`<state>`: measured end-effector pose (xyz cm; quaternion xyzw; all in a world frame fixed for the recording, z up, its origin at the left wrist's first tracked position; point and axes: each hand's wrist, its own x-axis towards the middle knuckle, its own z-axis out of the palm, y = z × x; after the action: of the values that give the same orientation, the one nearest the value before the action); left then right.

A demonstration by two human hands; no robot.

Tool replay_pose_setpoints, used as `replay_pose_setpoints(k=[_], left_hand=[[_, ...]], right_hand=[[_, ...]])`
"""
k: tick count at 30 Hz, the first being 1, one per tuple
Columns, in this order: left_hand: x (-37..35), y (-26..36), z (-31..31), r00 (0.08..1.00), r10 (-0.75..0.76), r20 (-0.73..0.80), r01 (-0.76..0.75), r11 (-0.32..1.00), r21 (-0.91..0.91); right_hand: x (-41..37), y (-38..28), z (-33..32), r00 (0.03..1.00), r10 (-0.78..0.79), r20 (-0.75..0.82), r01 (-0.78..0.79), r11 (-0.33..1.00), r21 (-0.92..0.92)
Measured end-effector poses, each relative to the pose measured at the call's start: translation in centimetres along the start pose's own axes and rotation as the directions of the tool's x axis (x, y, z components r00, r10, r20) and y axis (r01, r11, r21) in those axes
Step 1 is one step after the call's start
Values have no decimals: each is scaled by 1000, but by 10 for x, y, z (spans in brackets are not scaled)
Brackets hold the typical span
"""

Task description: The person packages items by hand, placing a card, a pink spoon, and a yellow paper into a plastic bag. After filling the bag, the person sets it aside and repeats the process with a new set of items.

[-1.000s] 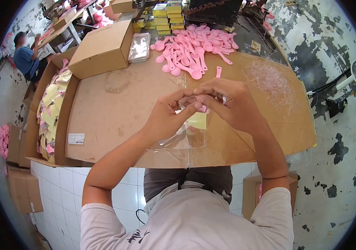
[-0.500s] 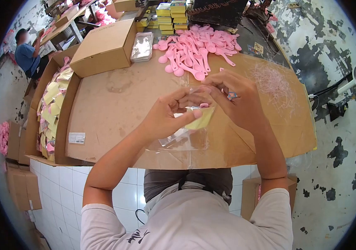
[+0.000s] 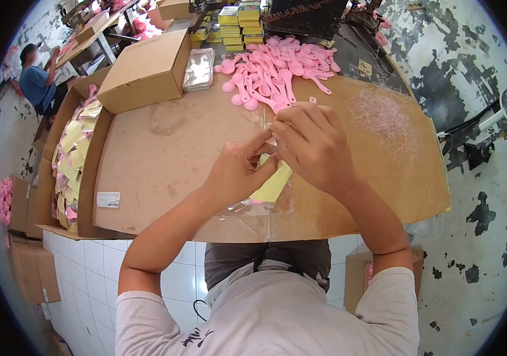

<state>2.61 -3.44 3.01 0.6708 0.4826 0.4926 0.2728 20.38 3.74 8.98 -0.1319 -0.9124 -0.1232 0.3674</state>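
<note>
Both my hands meet over the middle of the cardboard-covered table, at the top end of a clear plastic bag. My left hand (image 3: 237, 170) is closed, thumb and fingers pinching the bag's upper part. Closed too is my right hand (image 3: 314, 147), its fingertips pressed together at the bag's top edge beside the left fingers. A yellow card (image 3: 273, 183) hangs below the fingers inside the bag, with a bit of pink showing at its lower end. The hands hide the bag's mouth. Flat clear plastic (image 3: 243, 209) lies on the cardboard underneath.
Pink scoops (image 3: 277, 65) are heaped beyond my hands. A long carton (image 3: 100, 139) at left holds filled bags; a closed box (image 3: 143, 71) and clear bags (image 3: 199, 69) stand nearby. Thin plastic strips (image 3: 387, 121) lie right. Another person (image 3: 38, 83) sits far left.
My right hand has turned over and closed at the bag's top, close against my left fingers. The yellow card has dropped lower and tilted, and more of it shows.
</note>
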Motion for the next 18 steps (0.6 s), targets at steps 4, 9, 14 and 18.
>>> replay_pose_setpoints(k=[4, 9, 14, 18], left_hand=[[-2, 5, -3, 996, -18, 85, 8, 993, 119], [3, 3, -7, 993, -103, 53, 108, 988, -110], [7, -1, -10, 965, -260, 34, 247, 858, -450], [10, -9, -5, 962, -270, -36, 214, 830, -516]], right_hand=[[1, 4, 13, 994, 59, 89, -44, 985, -165], [-6, 46, 9, 941, 320, -111, -317, 947, 45], [-46, 107, -46, 630, 728, 270, -664, 325, 673], [-120, 193, -69, 520, 850, 81, -834, 526, -169]])
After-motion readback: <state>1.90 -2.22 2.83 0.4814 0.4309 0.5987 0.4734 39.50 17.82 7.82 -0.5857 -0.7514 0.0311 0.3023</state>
